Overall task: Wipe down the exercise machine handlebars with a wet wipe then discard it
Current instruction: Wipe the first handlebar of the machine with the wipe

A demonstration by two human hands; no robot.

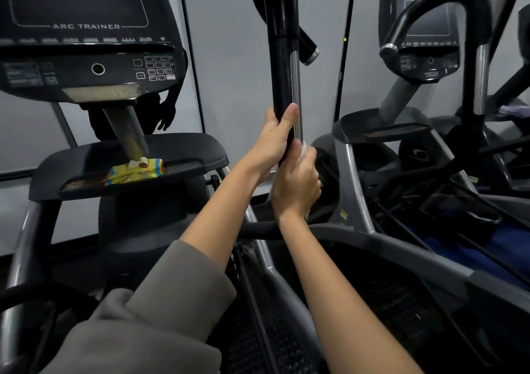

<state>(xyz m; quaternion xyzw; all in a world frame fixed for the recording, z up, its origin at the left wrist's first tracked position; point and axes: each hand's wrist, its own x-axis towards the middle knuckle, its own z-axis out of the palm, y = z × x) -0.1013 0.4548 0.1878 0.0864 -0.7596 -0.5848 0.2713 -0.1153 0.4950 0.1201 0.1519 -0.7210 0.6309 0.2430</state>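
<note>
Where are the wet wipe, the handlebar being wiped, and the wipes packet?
wet wipe [304,150]: head view, white edge showing above the right hand's fingers.
handlebar [282,66]: head view, black upright tube above the left hand.
wipes packet [134,172]: head view, middle of the yellow pack on the console tray.

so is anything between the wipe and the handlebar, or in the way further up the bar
Nothing visible between them: the right hand presses the wet wipe against the handlebar. Directly above, the left hand grips the same bar, so it blocks an upward stroke until it shifts.
</note>
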